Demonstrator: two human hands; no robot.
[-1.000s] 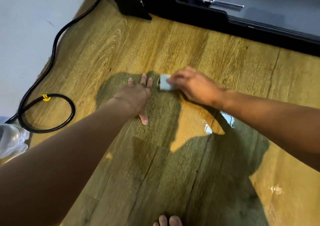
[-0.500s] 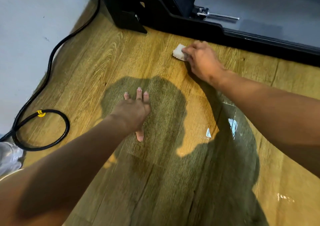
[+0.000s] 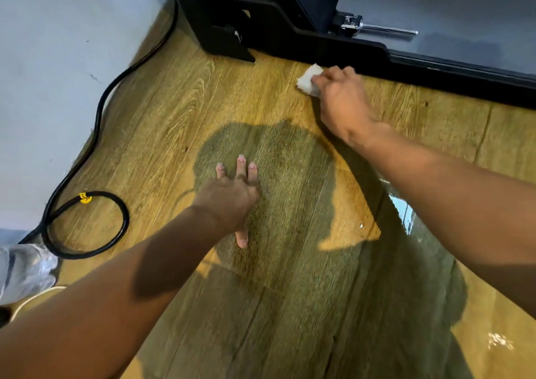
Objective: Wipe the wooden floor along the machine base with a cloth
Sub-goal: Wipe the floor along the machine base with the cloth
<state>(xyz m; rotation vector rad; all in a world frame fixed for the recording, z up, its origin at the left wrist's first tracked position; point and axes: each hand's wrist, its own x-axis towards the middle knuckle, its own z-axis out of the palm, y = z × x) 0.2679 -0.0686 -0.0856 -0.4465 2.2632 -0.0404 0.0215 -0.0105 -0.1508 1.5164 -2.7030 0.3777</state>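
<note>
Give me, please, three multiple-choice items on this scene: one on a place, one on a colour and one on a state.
1. Where is the cloth? A) on a chair B) on the floor by the machine base C) in a bucket
2. What colour is the cable? A) black B) red C) green
3. How is the left hand? A) clenched B) holding a brush C) flat on the floor
Key: B, the right hand holds it near the base; A, its loop is black; C, its fingers lie straight on the wood.
</note>
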